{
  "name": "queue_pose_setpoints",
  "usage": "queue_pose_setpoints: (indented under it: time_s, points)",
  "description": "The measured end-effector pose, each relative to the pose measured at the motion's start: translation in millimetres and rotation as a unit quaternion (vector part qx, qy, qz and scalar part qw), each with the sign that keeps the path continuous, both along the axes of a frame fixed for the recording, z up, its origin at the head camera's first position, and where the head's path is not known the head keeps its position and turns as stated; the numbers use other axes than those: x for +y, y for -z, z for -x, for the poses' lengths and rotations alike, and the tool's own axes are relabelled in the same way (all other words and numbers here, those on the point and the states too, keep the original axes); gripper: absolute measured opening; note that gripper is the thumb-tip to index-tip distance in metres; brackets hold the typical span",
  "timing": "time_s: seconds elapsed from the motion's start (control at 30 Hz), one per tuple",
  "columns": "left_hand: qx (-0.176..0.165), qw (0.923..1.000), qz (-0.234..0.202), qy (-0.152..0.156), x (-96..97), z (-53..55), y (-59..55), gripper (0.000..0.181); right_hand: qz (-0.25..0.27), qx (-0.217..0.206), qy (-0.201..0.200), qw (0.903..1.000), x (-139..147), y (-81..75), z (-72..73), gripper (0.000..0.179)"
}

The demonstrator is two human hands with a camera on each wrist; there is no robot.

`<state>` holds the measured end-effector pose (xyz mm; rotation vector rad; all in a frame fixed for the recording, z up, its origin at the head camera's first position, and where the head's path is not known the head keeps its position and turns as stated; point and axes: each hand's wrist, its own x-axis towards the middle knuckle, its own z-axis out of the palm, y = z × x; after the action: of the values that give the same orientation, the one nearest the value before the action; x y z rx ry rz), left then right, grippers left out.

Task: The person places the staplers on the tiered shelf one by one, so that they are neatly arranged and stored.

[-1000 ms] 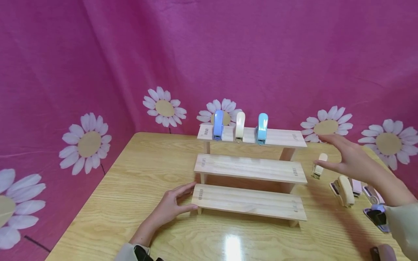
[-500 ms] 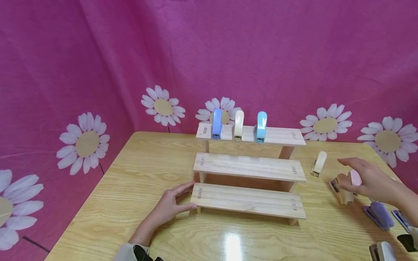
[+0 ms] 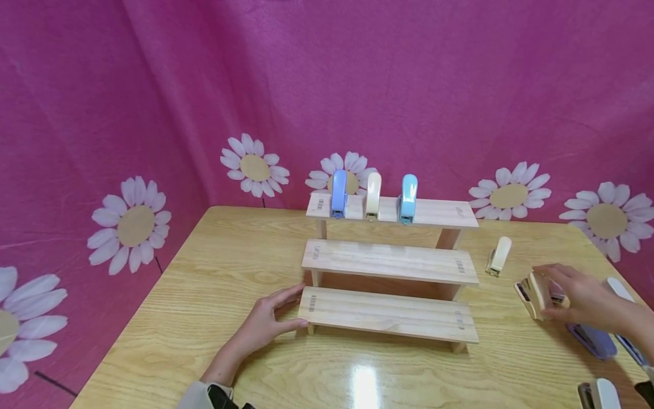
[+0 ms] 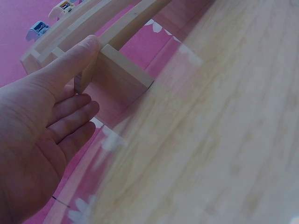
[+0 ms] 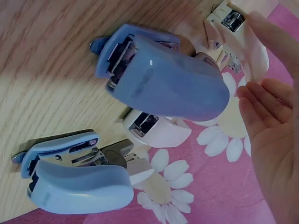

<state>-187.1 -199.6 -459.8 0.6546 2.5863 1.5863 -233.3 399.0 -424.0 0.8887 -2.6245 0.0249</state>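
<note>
My left hand (image 3: 263, 319) holds the left end of the bottom board of a three-step wooden display rack (image 3: 390, 315), thumb at the front corner and fingers at the back. In the left wrist view the thumb lies on the board's edge (image 4: 128, 23). At the right, my right hand (image 3: 587, 296) grips a cream stapler (image 3: 534, 295) between thumb and fingers; the stapler is on the table. The right wrist view shows this cream stapler (image 5: 245, 44) at the upper right, thumb on one side and fingertips at its far end.
A blue stapler (image 3: 339, 194), a cream one (image 3: 373, 196) and a light blue one (image 3: 407, 199) stand on the top step. Right of the rack is another cream stapler (image 3: 498, 257). Near my right hand lie a purple stapler (image 3: 592, 341) and a white-topped one (image 3: 605, 393).
My right hand has moved down and right, from above the small cream stapler to the larger cream one, and has taken hold of it. My left hand has stayed at the rack.
</note>
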Motion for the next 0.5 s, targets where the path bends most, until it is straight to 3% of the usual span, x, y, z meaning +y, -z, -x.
queue_pose_setpoints:
  time_s: [0.3,0.5]
  points:
    - [-0.005,1.0,0.0,-0.005,1.1,0.3,-2.0,0.073,-0.016,-0.012,-0.016,0.9997,-2.1,1.8,-2.3,0.086]
    - [-0.006,1.0,0.002,-0.003,0.6,0.3,-0.7,0.073,-0.014,0.017,-0.045,0.9987,1.7,1.7,2.8,0.09]
